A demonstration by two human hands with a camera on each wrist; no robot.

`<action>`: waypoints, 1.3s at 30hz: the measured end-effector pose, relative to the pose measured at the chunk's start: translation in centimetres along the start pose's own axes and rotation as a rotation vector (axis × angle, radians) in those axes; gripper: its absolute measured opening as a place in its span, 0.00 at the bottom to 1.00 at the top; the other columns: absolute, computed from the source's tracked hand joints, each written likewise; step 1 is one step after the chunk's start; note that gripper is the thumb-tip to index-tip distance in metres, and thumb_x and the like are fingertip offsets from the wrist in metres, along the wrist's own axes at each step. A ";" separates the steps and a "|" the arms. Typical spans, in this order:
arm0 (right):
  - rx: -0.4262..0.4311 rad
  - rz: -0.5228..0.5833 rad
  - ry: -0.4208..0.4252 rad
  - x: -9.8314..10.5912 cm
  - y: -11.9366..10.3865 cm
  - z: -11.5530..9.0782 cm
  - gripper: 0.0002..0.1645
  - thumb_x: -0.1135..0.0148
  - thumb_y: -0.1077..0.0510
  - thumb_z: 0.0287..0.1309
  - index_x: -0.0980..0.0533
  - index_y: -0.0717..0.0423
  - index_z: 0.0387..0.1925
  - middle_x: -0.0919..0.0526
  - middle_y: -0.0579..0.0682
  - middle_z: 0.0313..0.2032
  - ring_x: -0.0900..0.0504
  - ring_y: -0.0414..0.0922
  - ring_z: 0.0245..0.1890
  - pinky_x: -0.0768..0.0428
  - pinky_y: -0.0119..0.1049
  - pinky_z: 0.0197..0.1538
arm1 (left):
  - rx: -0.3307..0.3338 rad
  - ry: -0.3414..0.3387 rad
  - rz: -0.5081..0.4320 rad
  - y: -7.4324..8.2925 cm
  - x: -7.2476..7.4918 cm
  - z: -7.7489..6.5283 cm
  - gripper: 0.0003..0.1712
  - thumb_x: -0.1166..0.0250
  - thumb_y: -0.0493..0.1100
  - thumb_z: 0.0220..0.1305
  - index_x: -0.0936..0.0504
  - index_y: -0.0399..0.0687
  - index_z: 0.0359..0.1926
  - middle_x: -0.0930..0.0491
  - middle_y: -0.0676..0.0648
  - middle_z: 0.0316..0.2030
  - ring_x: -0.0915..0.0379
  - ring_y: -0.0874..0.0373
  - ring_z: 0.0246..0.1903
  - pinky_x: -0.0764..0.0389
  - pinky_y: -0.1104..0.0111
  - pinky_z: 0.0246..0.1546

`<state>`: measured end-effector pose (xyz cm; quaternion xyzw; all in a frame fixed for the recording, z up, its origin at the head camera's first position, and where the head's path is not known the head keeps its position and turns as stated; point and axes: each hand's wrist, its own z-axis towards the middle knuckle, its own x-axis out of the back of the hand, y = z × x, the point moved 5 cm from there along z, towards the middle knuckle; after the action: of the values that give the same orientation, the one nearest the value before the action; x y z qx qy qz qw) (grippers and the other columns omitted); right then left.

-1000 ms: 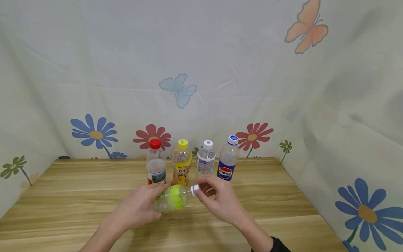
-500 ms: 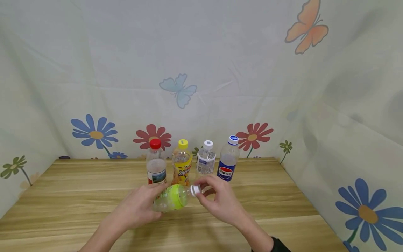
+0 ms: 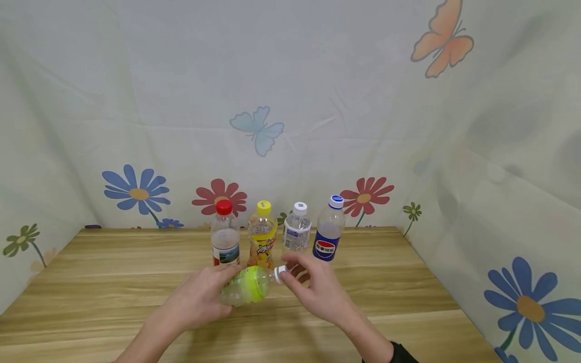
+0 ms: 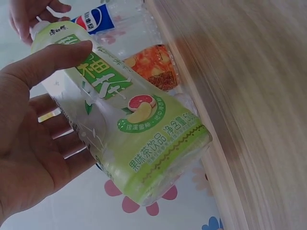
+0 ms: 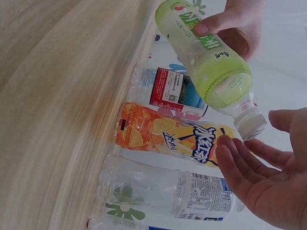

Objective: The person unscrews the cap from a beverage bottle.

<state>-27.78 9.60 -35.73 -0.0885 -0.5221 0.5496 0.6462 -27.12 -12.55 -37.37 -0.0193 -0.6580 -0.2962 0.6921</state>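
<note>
My left hand [image 3: 201, 297] grips a green-labelled tea bottle [image 4: 120, 105] round its body, thumb across the label. The bottle lies tilted on its side above the table, neck toward the right. Its white cap [image 5: 252, 126] is on the neck. Around that cap my right hand [image 3: 317, 287] hovers with thumb and fingers spread; in the right wrist view a gap shows between the thumb and the cap. Behind the hands stand a red-capped bottle [image 3: 225, 237], a yellow-capped iced tea bottle [image 5: 168, 136], a white-capped clear bottle [image 3: 297, 234] and a blue-labelled Pepsi bottle [image 3: 327, 242].
The upright bottles form a row across the wooden table [image 3: 136, 262], close behind the held bottle. A pale cloth [image 3: 181, 101] printed with flowers and butterflies hangs behind the table and along its sides.
Half a second ago the right fingers pinched the white cap; now they have spread off it. The left hand and the bottle stay nearly in place.
</note>
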 end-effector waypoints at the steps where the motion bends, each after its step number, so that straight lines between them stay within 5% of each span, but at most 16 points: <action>1: -0.006 -0.005 -0.008 -0.1 0.0 0.0 0.14 0.38 0.54 0.67 0.22 0.52 0.52 0.20 0.40 0.39 0.19 0.43 0.37 0.19 0.32 0.37 | -0.002 0.001 0.003 0.0 0.0 0.0 0.45 0.19 0.42 0.42 0.25 0.49 0.65 0.25 0.49 0.58 0.25 0.53 0.53 0.24 0.56 0.51; 21: 0.051 0.049 0.001 -0.3 -0.2 0.0 0.15 0.34 0.68 0.59 0.22 0.56 0.48 0.20 0.42 0.43 0.18 0.44 0.42 0.19 0.31 0.41 | -0.005 -0.009 -0.022 -0.2 0.0 0.0 0.46 0.19 0.42 0.43 0.26 0.49 0.66 0.25 0.49 0.58 0.25 0.53 0.52 0.24 0.57 0.51; 30: 0.066 0.054 0.045 0.0 -0.2 0.1 0.21 0.32 0.74 0.53 0.23 0.54 0.47 0.21 0.43 0.44 0.18 0.44 0.42 0.18 0.32 0.39 | 0.051 -0.024 -0.076 -0.5 -0.2 0.2 0.45 0.19 0.40 0.42 0.26 0.50 0.65 0.24 0.51 0.57 0.26 0.55 0.50 0.24 0.56 0.50; 39: 0.043 0.000 0.067 0.3 0.1 0.2 0.19 0.31 0.71 0.55 0.23 0.57 0.47 0.21 0.43 0.44 0.19 0.44 0.42 0.19 0.32 0.37 | 0.063 0.093 -0.074 -0.9 0.5 0.0 0.44 0.20 0.39 0.41 0.26 0.46 0.63 0.23 0.51 0.55 0.25 0.56 0.50 0.24 0.61 0.50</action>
<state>-28.06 9.77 -35.60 -0.0928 -0.4880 0.5574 0.6652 -27.54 -13.50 -37.19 0.0404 -0.6345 -0.3011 0.7107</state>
